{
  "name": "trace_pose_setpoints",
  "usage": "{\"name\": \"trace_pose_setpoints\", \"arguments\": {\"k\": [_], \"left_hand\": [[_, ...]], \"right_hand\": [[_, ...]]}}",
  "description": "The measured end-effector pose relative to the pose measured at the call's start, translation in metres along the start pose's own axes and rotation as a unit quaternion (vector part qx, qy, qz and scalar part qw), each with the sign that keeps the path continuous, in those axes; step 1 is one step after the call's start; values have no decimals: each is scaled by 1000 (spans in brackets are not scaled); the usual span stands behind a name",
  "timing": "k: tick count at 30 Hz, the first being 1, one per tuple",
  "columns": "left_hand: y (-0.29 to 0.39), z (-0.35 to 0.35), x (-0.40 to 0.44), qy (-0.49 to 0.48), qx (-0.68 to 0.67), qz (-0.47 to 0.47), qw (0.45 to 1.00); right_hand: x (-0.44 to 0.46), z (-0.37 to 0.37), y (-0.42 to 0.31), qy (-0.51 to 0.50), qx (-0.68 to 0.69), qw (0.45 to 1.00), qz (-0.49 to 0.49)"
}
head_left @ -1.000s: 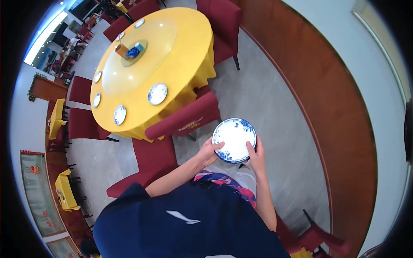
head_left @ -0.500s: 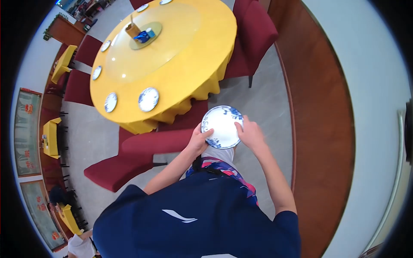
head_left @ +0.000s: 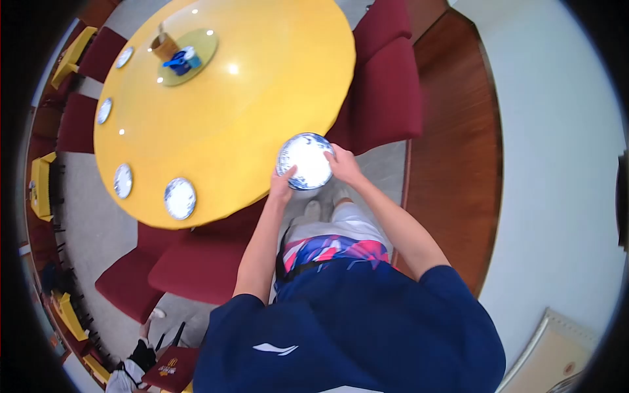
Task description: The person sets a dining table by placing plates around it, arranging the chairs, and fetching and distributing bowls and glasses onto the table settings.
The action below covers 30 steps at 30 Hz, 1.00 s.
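A round white plate with blue floral patterns (head_left: 306, 160) is held in front of me, close to the table edge. My left hand (head_left: 282, 186) grips its lower left rim, thumb over the top face. On the opposite side, my right hand (head_left: 343, 164) is closed on the right rim, also with the thumb on top. Whether more plates lie stacked beneath it, I cannot tell. The round table with a yellow cloth (head_left: 262, 124) stands just ahead. A matching plate (head_left: 179, 198) lies near its edge, with another plate (head_left: 123, 181) farther left.
Mid-table, a wooden holder (head_left: 164, 47) and blue items (head_left: 179, 63) sit on a round base. Maroon chairs (head_left: 388, 92) stand at the right, and another chair (head_left: 203, 265) is at the near left. Brown wall panelling (head_left: 452, 144) runs along my right. A person (head_left: 131, 367) is at the lower left.
I have come closer to the table, alongside its right part. Both hands have carried the plate forward to the table's edge, still holding it. The chairs at the near left now appear lower in view.
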<state>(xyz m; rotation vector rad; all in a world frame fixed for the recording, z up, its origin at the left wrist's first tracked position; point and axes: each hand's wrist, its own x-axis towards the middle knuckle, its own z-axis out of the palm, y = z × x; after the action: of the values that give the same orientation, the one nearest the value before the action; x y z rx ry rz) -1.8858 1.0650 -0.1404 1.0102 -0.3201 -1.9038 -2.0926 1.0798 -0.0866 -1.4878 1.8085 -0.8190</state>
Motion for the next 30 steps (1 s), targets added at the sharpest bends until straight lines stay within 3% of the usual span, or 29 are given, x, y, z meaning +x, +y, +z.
{"name": "trace_pose_setpoints", "arguments": {"k": [1, 2, 7, 12, 13, 17, 19, 22, 23, 25, 26, 27, 29, 30], "left_hand": [[-3, 10, 24, 0, -7, -6, 1000], [-6, 16, 48, 18, -26, 15, 999], [-25, 47, 129, 83, -138, 74, 984], [-40, 68, 173, 210, -95, 102, 968], [-38, 73, 179, 225, -93, 104, 964], [-25, 98, 196, 275, -56, 110, 953], [-26, 105, 205, 278, -49, 128, 951], [-26, 117, 208, 328, 10, 147, 933], [-21, 123, 206, 369, 149, 112, 910], [-14, 126, 201, 427, 410, 27, 805], [-14, 125, 203, 453, 474, 26, 755], [-10, 124, 205, 460, 469, 25, 754], [4, 115, 201, 376, 594, -90, 705], [7, 108, 201, 379, 591, -91, 707]], "right_hand": [[29, -7, 2, -31, -8, 999, 23], [56, -7, 11, -1, 8, 1000, -20], [171, -33, 33, -43, 24, 997, -58], [331, -57, 76, 33, 55, 998, 13], [370, -54, 95, 98, 67, 991, -67], [503, -64, 120, 128, -18, 992, 8], [541, -62, 126, 123, 3, 992, 25], [580, -54, 139, 113, 2, 991, 65], [591, -45, 155, 94, 16, 992, 81], [598, -38, 170, 66, 33, 993, 97], [601, -39, 174, 62, 9, 992, 106], [605, -40, 175, 58, -17, 992, 114], [603, -52, 155, 41, -65, 990, 115], [604, -55, 149, 8, -95, 984, 148]]}}
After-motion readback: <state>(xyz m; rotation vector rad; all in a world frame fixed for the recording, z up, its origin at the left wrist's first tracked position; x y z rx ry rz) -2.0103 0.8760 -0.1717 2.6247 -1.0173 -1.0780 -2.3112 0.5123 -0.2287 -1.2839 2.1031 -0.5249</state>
